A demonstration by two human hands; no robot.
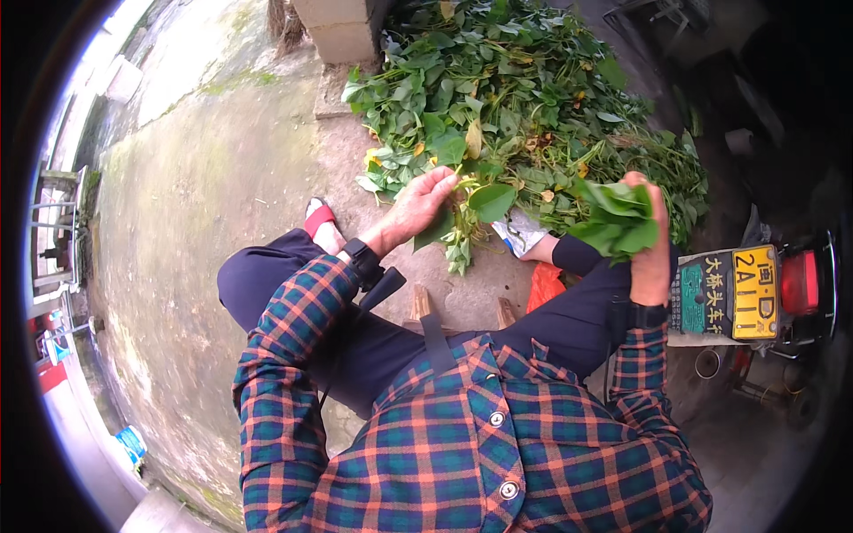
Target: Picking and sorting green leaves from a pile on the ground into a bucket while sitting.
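Between its thumb and fingers my left hand (426,200) grips a leafy green stem (466,186), whose broad leaves and small shoots hang over the concrete floor. My right hand (650,233), raised at the right, holds a thick bunch of stacked green leaves (616,216). Beyond both hands lies a large heap of leafy vines (520,100), mostly green with some yellow and brown leaves. A small part of the heap is hidden behind the bunch.
A concrete pillar (340,33) stands beside the heap. A motorcycle's red tail light (798,283) and yellow plate (755,291) are close at the right. A red plastic bag (545,286) and wooden stool parts (421,303) lie between my legs. A blue-and-white container (130,445) is far left.
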